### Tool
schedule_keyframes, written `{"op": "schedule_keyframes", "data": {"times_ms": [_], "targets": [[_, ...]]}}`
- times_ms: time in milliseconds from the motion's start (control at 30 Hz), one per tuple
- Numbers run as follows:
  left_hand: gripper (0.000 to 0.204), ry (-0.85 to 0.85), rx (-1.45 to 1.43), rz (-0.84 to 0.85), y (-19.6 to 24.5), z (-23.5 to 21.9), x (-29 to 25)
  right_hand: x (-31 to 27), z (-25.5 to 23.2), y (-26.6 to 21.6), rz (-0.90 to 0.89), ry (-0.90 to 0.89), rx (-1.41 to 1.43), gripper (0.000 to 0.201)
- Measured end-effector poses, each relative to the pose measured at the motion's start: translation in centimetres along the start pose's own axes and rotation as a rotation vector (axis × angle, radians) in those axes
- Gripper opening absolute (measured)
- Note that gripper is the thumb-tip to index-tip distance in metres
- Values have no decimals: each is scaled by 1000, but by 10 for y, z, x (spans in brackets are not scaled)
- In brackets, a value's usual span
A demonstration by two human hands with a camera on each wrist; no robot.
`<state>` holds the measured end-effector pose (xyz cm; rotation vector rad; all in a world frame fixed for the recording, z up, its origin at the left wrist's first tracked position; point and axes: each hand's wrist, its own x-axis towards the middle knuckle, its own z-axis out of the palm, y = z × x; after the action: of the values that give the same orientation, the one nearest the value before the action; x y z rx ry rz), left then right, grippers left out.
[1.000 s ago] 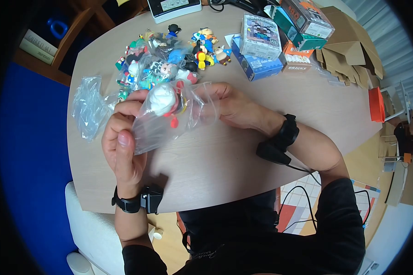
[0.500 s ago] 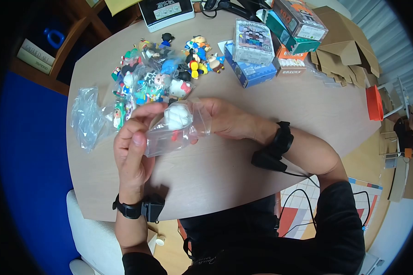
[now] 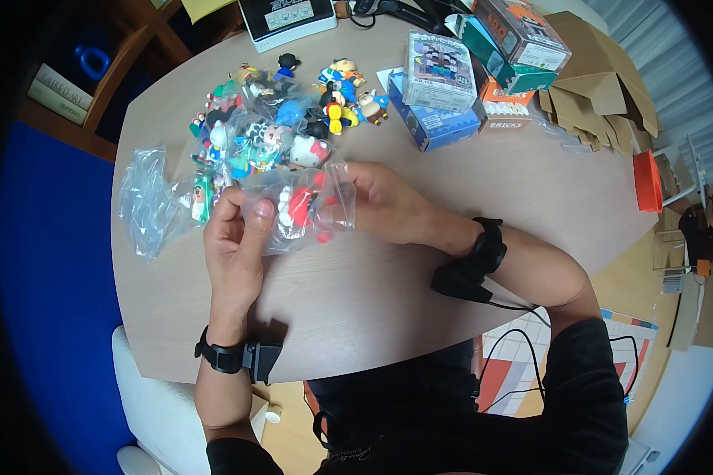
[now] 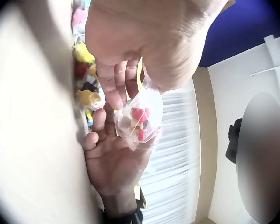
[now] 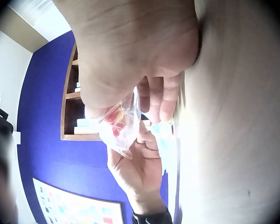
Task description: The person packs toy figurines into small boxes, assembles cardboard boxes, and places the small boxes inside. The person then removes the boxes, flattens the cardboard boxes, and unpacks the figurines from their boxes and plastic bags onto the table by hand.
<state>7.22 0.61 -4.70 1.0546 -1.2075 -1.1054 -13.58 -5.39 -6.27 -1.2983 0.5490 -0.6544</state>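
A clear plastic bag [image 3: 280, 241] with a small red-and-white toy figure [image 3: 299, 207] inside is held between both hands above the table. My left hand [image 3: 236, 247] pinches the bag's left end, thumb on top. The right hand [image 3: 400, 207] grips the opposite end, its fingertips partly behind the plastic. In the left wrist view the bag [image 4: 151, 106] hangs between the two hands, the figure's red parts showing through. Just beyond the hands lies a pile of bagged toy figures [image 3: 265, 142], with a white figure with a red bow [image 3: 310, 151] nearest.
An emptied-looking clear bag [image 3: 144, 207] lies at the table's left. Several unbagged figures [image 3: 342, 107] sit behind the pile. Boxes [image 3: 440, 71] stack at the back right, beside folded cardboard [image 3: 602, 87]. A white device [image 3: 287, 24] stands at the far edge.
The figure in the bag has turned from its white round side to its red side. My left hand has come closer to the right, its thumb now lying over the bag.
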Motion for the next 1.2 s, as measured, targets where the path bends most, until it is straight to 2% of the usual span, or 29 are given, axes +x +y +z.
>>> {"op": "schedule_keyframes", "data": {"times_ms": [200, 300, 367, 433, 500, 567, 600, 700, 733, 833, 900, 1033, 1067, 1100, 1133, 1200], "targets": [[12, 40, -40, -5, 0, -2, 3, 1, -2, 9, -47, -58, 16, 30], [12, 77, -104, -10, -4, -10, 6, 1, -2, 8, -143, -64, -79, 37], [11, 113, -152, -19, -5, -15, 8, 2, -4, 8, -299, -10, -280, 42], [16, 177, -85, 73, -4, -14, 11, 4, -5, 5, -299, -5, -263, 42], [14, 257, -155, 70, -3, -15, 12, 3, -7, 0, -296, 0, -248, 43], [13, 334, -227, 63, -3, -23, 17, -1, -12, -8, -148, 72, 84, 28], [12, 404, -256, 90, -1, -34, 21, 0, -15, -7, -146, 66, 84, 28], [13, 534, -339, 111, 7, -42, 27, 6, -21, -9, -127, 267, 307, 25], [15, 592, -392, 104, 10, -42, 27, 6, -25, -9, -124, 263, 308, 25], [21, 629, -428, 107, 10, -47, 29, 11, -38, -8, -83, 316, 340, 24], [21, 627, -455, 99, 10, -49, 29, 15, -37, -6, -113, 493, 330, 27], [21, 655, -506, 75, 16, -45, 30, 18, -33, -7, -149, 534, 314, 32], [21, 659, -505, 75, 14, -48, 30, 18, -31, -7, -139, 546, 285, 40], [19, 599, -532, 77, 10, -54, 30, 18, -29, -7, -131, 556, 258, 49], [18, 543, -555, 80, 7, -59, 29, 18, -29, -6, -128, 545, 263, 49], [16, 572, -572, 84, 1, -61, 32, 18, -31, -5, -142, 527, 227, 55]]}}
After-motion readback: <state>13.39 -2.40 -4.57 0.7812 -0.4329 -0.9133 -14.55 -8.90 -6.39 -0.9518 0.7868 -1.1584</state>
